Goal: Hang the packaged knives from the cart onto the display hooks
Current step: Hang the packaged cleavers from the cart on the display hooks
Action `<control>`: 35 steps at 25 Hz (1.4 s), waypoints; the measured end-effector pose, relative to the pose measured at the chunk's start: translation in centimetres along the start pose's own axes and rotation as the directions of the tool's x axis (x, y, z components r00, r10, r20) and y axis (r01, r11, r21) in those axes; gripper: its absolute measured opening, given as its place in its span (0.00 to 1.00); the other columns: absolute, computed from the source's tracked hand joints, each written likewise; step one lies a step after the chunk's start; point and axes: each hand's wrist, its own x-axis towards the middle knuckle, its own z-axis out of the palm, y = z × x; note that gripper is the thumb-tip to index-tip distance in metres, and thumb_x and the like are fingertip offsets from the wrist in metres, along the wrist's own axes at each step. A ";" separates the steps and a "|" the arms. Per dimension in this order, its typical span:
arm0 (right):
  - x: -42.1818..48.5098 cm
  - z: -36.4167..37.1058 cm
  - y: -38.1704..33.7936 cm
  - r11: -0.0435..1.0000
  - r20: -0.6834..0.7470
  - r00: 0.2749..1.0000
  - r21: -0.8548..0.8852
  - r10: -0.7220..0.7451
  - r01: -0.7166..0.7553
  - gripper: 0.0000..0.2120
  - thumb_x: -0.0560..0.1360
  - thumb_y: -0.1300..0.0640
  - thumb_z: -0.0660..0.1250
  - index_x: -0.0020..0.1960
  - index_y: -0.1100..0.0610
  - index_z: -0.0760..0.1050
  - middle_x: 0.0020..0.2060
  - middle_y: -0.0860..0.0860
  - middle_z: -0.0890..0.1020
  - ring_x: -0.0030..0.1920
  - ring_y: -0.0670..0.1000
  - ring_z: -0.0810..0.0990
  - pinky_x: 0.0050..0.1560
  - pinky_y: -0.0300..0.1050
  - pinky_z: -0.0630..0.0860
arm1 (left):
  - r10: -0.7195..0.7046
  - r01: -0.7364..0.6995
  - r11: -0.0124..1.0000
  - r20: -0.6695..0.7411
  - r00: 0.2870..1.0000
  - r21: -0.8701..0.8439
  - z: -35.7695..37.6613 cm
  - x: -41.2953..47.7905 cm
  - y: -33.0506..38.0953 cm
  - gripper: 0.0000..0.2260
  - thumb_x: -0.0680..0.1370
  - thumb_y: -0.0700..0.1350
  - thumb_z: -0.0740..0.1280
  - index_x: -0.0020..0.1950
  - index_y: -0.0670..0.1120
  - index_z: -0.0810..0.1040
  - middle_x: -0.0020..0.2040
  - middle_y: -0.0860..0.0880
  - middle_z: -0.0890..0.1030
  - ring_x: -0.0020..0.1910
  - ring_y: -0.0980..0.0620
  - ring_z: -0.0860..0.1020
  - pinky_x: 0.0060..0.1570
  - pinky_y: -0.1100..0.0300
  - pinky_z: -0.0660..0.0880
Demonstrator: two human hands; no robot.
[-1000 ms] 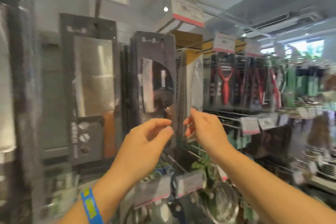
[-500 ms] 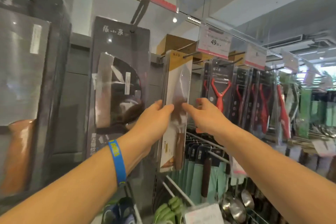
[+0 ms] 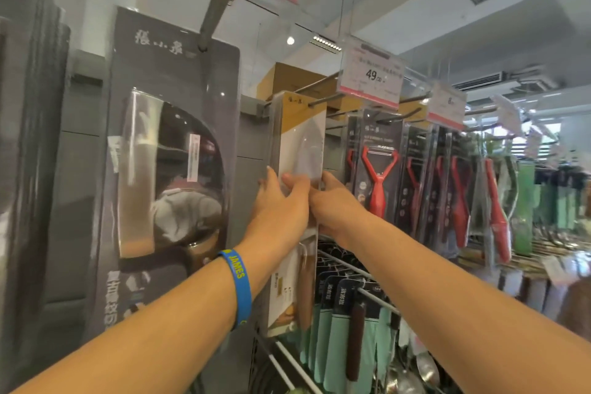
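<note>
A white and yellow packaged knife (image 3: 297, 144) hangs on a display hook (image 3: 323, 99) in the middle of the rack. My left hand (image 3: 281, 205) grips its left edge, thumb on the front and fingers behind. My right hand (image 3: 335, 201) holds the right edge at the same height. A large dark cleaver package (image 3: 172, 169) hangs on a hook to the left. The cart is out of view.
Red peelers in dark packages (image 3: 380, 176) hang to the right under a price tag marked 49 (image 3: 371, 77). Green-packaged tools (image 3: 339, 323) hang on rails below. Another dark package (image 3: 28, 153) fills the far left. Cardboard boxes (image 3: 287, 80) sit on top.
Both hands rose from below the rack and closed on the white knife package's edges. The view moved closer and tilted up.
</note>
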 end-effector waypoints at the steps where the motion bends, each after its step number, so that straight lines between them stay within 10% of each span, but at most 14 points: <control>1: -0.2 0.2 0.1 1.000 -0.011 1.000 -0.005 -0.005 0.004 0.35 0.69 0.41 0.79 0.70 0.50 0.71 0.58 0.52 0.85 0.56 0.57 0.85 0.58 0.61 0.81 | -0.003 0.003 1.000 0.017 1.000 -0.008 0.0 -0.1 0.0 0.34 0.79 0.61 0.58 0.81 0.54 0.48 0.79 0.48 0.60 0.76 0.45 0.63 0.73 0.44 0.62; 13: -3.9 0.5 -1.1 0.989 -0.137 0.981 0.048 -0.134 0.142 0.17 0.71 0.47 0.80 0.48 0.42 0.71 0.47 0.43 0.84 0.43 0.45 0.87 0.45 0.45 0.85 | 0.060 -0.066 0.995 0.083 0.995 0.071 -1.1 -2.6 1.6 0.35 0.80 0.61 0.58 0.81 0.53 0.45 0.82 0.51 0.48 0.78 0.47 0.57 0.73 0.51 0.59; 22: -6.7 -1.5 -0.7 0.982 -0.202 0.962 -0.049 -0.186 0.180 0.19 0.69 0.46 0.80 0.55 0.53 0.80 0.41 0.47 0.87 0.41 0.46 0.87 0.36 0.36 0.80 | 0.109 -0.117 0.992 0.151 0.983 0.046 -0.2 -6.0 1.9 0.35 0.81 0.60 0.57 0.80 0.55 0.41 0.81 0.55 0.44 0.80 0.51 0.50 0.75 0.52 0.55; 29: -6.9 -1.7 -1.2 0.984 -0.173 0.969 -0.046 -0.178 0.173 0.20 0.70 0.48 0.80 0.58 0.53 0.80 0.45 0.48 0.88 0.45 0.47 0.88 0.37 0.37 0.82 | 0.130 -0.137 0.990 0.156 0.979 0.037 -0.1 -5.9 2.0 0.34 0.81 0.61 0.56 0.80 0.56 0.39 0.81 0.55 0.39 0.80 0.50 0.46 0.77 0.47 0.55; 35: -6.3 -1.4 -2.6 0.997 -0.265 0.964 0.062 -0.033 0.051 0.31 0.69 0.23 0.62 0.61 0.43 0.78 0.54 0.40 0.85 0.53 0.43 0.84 0.60 0.56 0.77 | 0.074 -0.078 0.996 0.105 0.992 0.033 -2.4 -3.4 0.9 0.31 0.81 0.65 0.47 0.81 0.55 0.45 0.81 0.53 0.45 0.80 0.50 0.48 0.76 0.51 0.48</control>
